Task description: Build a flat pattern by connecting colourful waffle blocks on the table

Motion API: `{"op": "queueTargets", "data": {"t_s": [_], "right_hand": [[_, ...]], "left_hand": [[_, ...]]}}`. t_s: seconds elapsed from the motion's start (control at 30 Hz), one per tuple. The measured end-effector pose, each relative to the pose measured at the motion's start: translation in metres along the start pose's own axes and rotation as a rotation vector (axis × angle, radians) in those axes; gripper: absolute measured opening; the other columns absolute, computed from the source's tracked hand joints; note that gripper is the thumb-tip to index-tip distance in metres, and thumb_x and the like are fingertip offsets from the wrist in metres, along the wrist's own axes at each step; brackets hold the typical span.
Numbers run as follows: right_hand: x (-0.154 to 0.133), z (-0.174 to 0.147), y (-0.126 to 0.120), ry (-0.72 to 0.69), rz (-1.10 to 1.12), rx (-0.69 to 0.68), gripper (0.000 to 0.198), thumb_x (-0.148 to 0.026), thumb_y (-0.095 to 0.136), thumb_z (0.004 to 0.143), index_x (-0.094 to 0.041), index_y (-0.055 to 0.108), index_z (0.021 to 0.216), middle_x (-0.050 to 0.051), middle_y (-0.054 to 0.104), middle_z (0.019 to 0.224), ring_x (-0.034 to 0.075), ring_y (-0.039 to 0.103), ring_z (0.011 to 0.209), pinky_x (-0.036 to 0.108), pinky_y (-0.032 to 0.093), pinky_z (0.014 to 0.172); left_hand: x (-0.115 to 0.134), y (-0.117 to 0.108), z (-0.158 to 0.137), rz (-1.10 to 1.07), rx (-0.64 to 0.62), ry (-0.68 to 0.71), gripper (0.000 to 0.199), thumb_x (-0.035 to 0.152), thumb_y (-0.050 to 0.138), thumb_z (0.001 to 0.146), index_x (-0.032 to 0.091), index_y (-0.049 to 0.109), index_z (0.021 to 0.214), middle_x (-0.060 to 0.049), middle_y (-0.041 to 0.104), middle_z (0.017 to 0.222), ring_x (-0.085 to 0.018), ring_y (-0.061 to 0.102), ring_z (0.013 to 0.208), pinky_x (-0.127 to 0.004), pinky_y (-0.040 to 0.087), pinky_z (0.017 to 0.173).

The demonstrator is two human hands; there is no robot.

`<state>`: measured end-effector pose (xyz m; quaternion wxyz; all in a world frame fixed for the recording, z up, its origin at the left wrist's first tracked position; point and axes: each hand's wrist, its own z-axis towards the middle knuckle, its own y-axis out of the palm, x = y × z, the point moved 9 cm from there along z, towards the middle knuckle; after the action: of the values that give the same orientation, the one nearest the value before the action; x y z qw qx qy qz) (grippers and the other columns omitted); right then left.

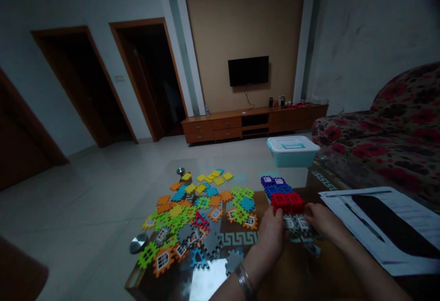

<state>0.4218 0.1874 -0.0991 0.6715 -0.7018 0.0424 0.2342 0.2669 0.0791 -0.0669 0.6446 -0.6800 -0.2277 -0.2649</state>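
My left hand (pixel 271 231) grips the lower left corner of a red interlocking block (pixel 287 202) with its fingers closed. On the block's right end, the curled fingers of my right hand (pixel 322 217) press. Behind the red block lie blue interlocking pieces (pixel 279 189), then purple pieces with white window inserts (pixel 267 180). Grey pieces with white windows (pixel 296 223) sit between my hands, just in front of the red one. Whether the red and grey pieces are joined cannot be told. My fingertips are partly hidden by the hands.
Many loose interlocking pieces (pixel 178 210) in yellow, orange, green, blue and grey cover the left of the glass-topped table (pixel 261 264). Papers with a pen and a black object (pixel 388 225) lie at right. A lidded teal box (pixel 294 153) stands beyond, near a floral sofa (pixel 395 127).
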Motion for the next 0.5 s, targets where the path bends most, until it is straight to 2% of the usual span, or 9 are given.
{"op": "queueTargets", "data": {"t_s": [0.07, 0.17, 0.33, 0.5], "right_hand": [[-0.019, 0.000, -0.006, -0.023, -0.033, 0.036, 0.016, -0.022, 0.063, 0.080, -0.020, 0.072, 0.093, 0.014, 0.072, 0.101, 0.028, 0.068, 0.097, 0.032, 0.046, 0.078], [-0.071, -0.003, -0.001, -0.163, 0.058, 0.012, 0.021, -0.021, 0.056, 0.085, -0.020, 0.071, 0.100, 0.013, 0.071, 0.109, 0.026, 0.066, 0.101, 0.032, 0.045, 0.083], [-0.166, -0.031, 0.041, -0.403, 0.183, -0.152, 0.026, -0.015, 0.053, 0.084, -0.018, 0.071, 0.102, 0.011, 0.071, 0.106, 0.023, 0.066, 0.099, 0.030, 0.045, 0.085], [-0.229, -0.071, 0.077, -0.473, 0.129, -0.221, 0.029, -0.012, 0.058, 0.079, -0.019, 0.070, 0.104, 0.011, 0.070, 0.111, 0.027, 0.063, 0.105, 0.034, 0.044, 0.088]], "left_hand": [[-0.010, -0.021, -0.008, 0.129, 0.038, -0.022, 0.048, 0.014, 0.056, 0.079, 0.016, 0.052, 0.127, -0.015, 0.049, 0.137, -0.029, 0.046, 0.124, -0.040, 0.039, 0.107], [-0.033, -0.056, -0.026, 0.285, 0.052, -0.088, 0.041, 0.015, 0.050, 0.083, 0.016, 0.056, 0.123, -0.014, 0.055, 0.129, -0.028, 0.051, 0.118, -0.039, 0.041, 0.102], [-0.078, -0.111, -0.069, 0.423, 0.093, -0.218, 0.038, 0.013, 0.048, 0.084, 0.020, 0.058, 0.120, -0.010, 0.058, 0.126, -0.025, 0.052, 0.117, -0.036, 0.039, 0.099], [-0.126, -0.162, -0.113, 0.507, 0.197, -0.404, 0.043, 0.010, 0.047, 0.083, 0.023, 0.058, 0.122, -0.007, 0.058, 0.130, -0.023, 0.048, 0.124, -0.035, 0.035, 0.102]]}}
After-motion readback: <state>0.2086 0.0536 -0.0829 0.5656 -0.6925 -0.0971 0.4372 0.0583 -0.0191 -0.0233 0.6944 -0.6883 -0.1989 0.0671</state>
